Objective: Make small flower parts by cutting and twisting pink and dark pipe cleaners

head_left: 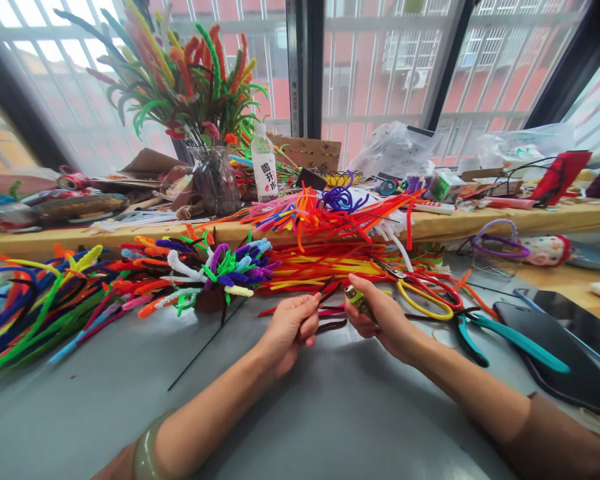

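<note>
Over the grey table, my left hand [291, 328] is closed in a pinch. A thin dark brown pipe cleaner [332, 291] sticks out from its fingertips towards the right. My right hand [387, 317] wraps round a green lighter [361, 303], its metal top tilted up and to the left, close to the pipe cleaner. No flame is visible. Behind both hands lies a bed of red and yellow pipe cleaners [320, 263]. Scissors [425, 300] with one yellow and one red handle rest just beyond my right hand, and teal-handled pliers [515, 340] lie to its right.
Bundles of coloured pipe cleaners [35, 307] fill the left side, beside a bunch standing in a pot [210, 301]. Two phones [555, 347] lie at the right. On the raised shelf [445, 223] stand a glass vase [215, 183] of pipe-cleaner stems and a bottle [263, 163].
</note>
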Motion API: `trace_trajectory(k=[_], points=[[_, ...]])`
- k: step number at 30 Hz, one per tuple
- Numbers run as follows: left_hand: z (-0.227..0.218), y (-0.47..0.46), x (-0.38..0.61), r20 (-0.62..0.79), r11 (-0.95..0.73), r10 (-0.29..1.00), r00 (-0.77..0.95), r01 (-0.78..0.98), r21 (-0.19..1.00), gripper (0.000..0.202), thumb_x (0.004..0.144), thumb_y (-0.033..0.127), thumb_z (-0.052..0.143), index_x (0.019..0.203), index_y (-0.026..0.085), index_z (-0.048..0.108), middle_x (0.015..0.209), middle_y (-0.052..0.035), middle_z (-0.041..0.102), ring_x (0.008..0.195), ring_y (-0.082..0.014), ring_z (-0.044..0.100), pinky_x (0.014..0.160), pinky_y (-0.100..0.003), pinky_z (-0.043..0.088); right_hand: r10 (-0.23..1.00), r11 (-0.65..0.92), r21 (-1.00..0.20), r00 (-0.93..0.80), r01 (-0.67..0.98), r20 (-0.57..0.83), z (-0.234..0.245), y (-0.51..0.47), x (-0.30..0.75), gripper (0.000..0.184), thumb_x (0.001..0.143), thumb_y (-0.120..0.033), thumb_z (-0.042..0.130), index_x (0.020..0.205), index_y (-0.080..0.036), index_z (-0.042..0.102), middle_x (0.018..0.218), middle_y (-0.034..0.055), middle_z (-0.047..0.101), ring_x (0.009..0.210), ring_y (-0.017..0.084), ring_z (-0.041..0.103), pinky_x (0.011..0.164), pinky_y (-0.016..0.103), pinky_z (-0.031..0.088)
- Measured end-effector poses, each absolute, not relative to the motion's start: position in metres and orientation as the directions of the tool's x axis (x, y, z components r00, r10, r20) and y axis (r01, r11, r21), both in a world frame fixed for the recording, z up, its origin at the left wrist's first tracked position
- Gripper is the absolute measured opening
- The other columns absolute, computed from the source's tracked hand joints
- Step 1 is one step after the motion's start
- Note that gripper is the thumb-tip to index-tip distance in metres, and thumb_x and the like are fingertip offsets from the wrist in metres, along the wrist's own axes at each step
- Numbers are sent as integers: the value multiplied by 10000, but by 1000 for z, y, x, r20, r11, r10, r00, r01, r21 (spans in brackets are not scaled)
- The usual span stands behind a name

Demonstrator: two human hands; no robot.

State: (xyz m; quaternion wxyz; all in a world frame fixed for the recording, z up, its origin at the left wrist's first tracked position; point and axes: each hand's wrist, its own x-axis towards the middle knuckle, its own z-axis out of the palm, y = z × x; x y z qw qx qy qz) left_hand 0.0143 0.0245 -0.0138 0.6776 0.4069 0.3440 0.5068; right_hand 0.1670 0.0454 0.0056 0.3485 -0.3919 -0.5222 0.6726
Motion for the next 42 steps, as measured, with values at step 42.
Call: trace_trajectory(k=[42], points=[[-19, 17, 13, 612, -431, 782, -115, 609, 666, 174, 824, 328, 461, 781, 162, 496, 602, 22, 561, 510, -84, 482, 502, -193, 342, 870, -337, -935, -417, -113, -263, 2, 39, 163, 459, 782, -549, 347, 535, -163, 369, 439, -78, 224, 377, 31, 128, 406, 216, 54]])
